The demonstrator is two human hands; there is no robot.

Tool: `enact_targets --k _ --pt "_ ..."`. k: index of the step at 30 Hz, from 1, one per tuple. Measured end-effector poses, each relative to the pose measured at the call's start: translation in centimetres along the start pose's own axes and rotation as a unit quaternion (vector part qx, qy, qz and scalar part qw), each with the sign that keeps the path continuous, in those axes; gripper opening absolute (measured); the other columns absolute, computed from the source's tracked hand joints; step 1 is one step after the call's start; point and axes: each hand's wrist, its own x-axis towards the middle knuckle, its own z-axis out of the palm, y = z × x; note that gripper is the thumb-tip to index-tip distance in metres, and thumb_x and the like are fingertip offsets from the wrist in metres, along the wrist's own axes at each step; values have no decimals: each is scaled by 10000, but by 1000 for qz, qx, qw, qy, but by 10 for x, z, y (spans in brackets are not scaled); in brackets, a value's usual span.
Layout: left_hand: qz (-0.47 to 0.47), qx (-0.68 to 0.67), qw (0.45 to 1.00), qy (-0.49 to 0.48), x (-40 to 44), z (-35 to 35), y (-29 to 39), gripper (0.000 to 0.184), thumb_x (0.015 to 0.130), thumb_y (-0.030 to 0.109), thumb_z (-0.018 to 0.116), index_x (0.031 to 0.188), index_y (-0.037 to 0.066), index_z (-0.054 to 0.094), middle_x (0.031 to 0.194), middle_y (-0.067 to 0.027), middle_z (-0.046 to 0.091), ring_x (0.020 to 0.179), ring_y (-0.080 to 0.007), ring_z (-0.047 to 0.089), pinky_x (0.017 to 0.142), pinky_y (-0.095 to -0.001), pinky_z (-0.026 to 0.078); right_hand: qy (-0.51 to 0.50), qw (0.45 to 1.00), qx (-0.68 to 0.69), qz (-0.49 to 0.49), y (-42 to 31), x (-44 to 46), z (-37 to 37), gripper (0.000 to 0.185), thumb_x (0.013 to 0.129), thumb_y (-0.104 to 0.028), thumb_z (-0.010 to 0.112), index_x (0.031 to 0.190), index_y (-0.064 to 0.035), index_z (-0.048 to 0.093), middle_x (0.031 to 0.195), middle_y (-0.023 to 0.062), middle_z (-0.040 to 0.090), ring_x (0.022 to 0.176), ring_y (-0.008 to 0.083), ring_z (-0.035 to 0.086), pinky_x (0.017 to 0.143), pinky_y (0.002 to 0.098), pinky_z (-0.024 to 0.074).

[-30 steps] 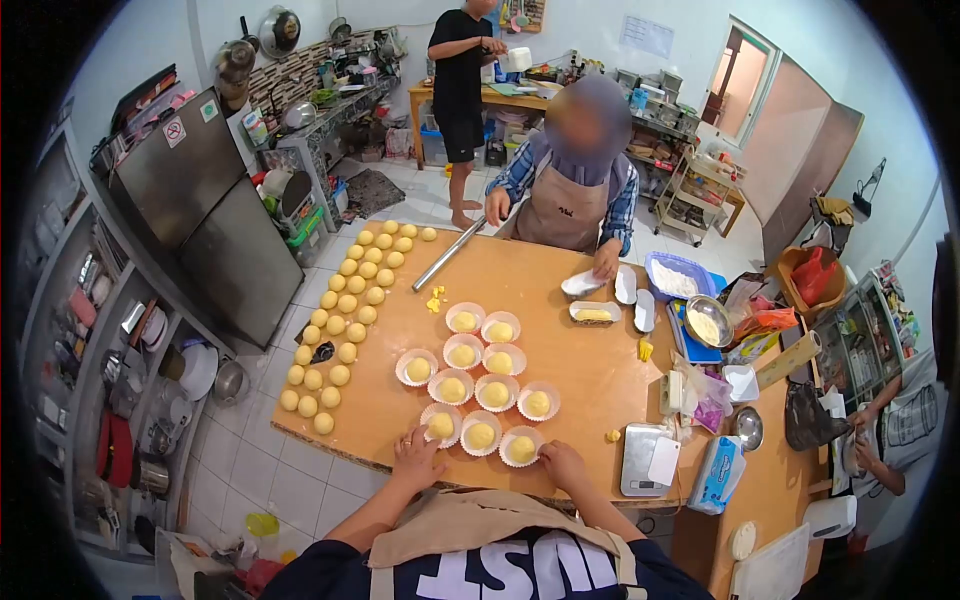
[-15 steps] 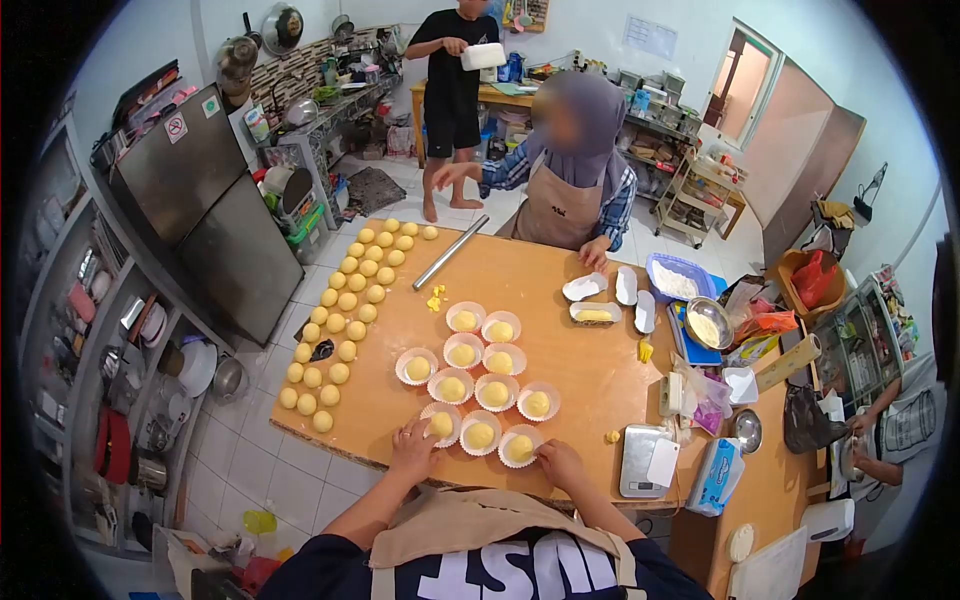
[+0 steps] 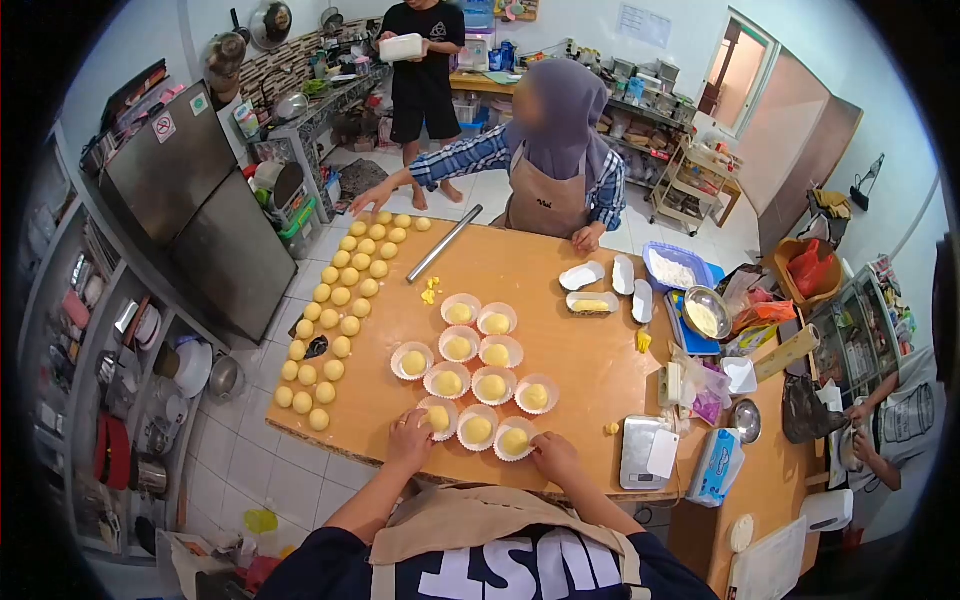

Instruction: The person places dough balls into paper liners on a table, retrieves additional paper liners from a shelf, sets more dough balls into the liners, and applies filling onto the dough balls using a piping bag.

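Note:
My left hand [image 3: 408, 441] is at the near table edge, its fingers against the rim of a white paper baking cup [image 3: 447, 434] that holds a yellow dough ball [image 3: 436, 418]. On the other side, my right hand [image 3: 556, 458] has its fingers closed at the rim of another paper baking cup [image 3: 503, 456]. Between these two cups stands a third one with a dough ball [image 3: 477, 430]. Behind them, several more filled cups sit close together, such as the one with a dough ball [image 3: 491, 388]. My fingertips are partly hidden at the rims.
Bare dough balls [image 3: 340, 296] line the table's left side. A metal rolling pin [image 3: 444, 244] lies at the far edge. Across the table, a co-worker's hand [image 3: 374, 200] reaches over those balls. A scale [image 3: 645, 455], tissue pack [image 3: 715, 468] and bowls are at the right.
The co-worker opposite has stretched an arm out to the dough balls at the far left corner. The person behind has shifted with the white container. My hands stay at the same two cups.

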Motion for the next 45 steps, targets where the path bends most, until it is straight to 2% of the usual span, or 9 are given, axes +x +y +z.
enact_targets --k 5,11,17,20,23,32,35,41,45 --pt "-4 15 1000 -16 4 2 -13 180 709 165 753 847 115 650 1307 -86 503 1270 -295 442 995 -493 378 13 998 -17 67 0 2 -10 169 823 -173 639 969 -93 673 977 112 649 913 322 639 780 429 524" --pt "-23 -35 999 -24 2 -17 4 437 698 341 814 1014 103 630 1369 -105 448 1297 -318 411 1039 -496 355 104 990 47 79 6 -3 -11 195 811 -135 628 992 -71 667 1030 139 633 932 329 630 784 419 523" --pt "-47 -90 993 61 -9 7 -12 585 749 268 812 1206 65 508 1346 -202 428 1210 -320 499 986 -454 430 121 987 63 82 16 2 -8 294 820 -172 672 1092 -69 629 1013 142 622 899 310 633 765 408 518" --pt "-240 -322 916 18 -7 24 -17 605 767 156 795 1245 37 442 1269 -207 485 1075 -275 586 909 -388 493 117 981 98 119 8 16 -12 356 831 -191 682 1155 -71 593 966 141 635 840 312 645 744 416 519" --pt "-259 -468 844 46 -1 60 -40 565 787 95 764 1232 9 427 1145 -172 555 959 -229 612 854 -354 515 76 981 104 149 6 33 -14 377 842 -191 674 1183 -68 572 903 143 655 794 320 653 724 425 522" --pt "-287 -409 866 29 7 67 -46 511 789 23 719 1213 3 435 1072 -123 585 987 -224 599 865 -339 512 56 983 75 161 15 56 7 218 864 -161 633 1052 -53 614 872 163 687 825 338 670 734 433 529" --pt "-280 -432 857 33 3 82 -59 488 813 11 688 1216 23 413 1085 -115 552 958 -190 596 672 -301 563 45 982 73 166 8 60 -3 190 864 -162 631 1016 -48 629 901 168 693 851 340 672 747 432 532" --pt "-270 -430 860 45 -4 58 -43 530 794 87 742 1220 9 437 1072 -118 565 914 -180 592 805 -317 519 66 987 72 124 5 59 -7 181 844 -121 619 1009 -50 644 914 169 691 865 346 669 766 431 534" --pt "-272 -388 879 59 -9 62 -49 555 785 114 760 1226 14 438 1034 -99 550 855 -163 584 763 -310 518 68 987 75 127 7 61 -10 197 828 -88 610 1018 -50 647 950 170 689 878 346 667 781 426 535"
